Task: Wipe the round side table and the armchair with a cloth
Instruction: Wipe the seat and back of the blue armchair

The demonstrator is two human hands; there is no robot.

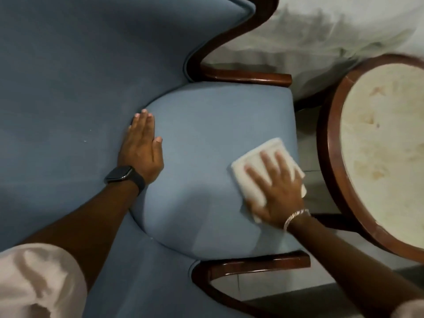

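The blue armchair (206, 125) fills the left and middle of the head view, with dark wooden arms above and below its seat cushion. My right hand (277, 191) lies flat, fingers spread, pressing a folded white cloth (257, 161) onto the right side of the seat near its front edge. My left hand (143, 143), with a black watch on the wrist, rests flat and empty on the left of the seat, by the backrest. The round side table (387, 143), with a pale stained top and a brown wooden rim, stands at the right edge, apart from the chair.
White sheer curtain fabric (321, 35) bunches at the top right behind the chair and table. A strip of pale floor (309, 138) shows between the seat front and the table. My light sleeve (34, 283) covers the bottom left corner.
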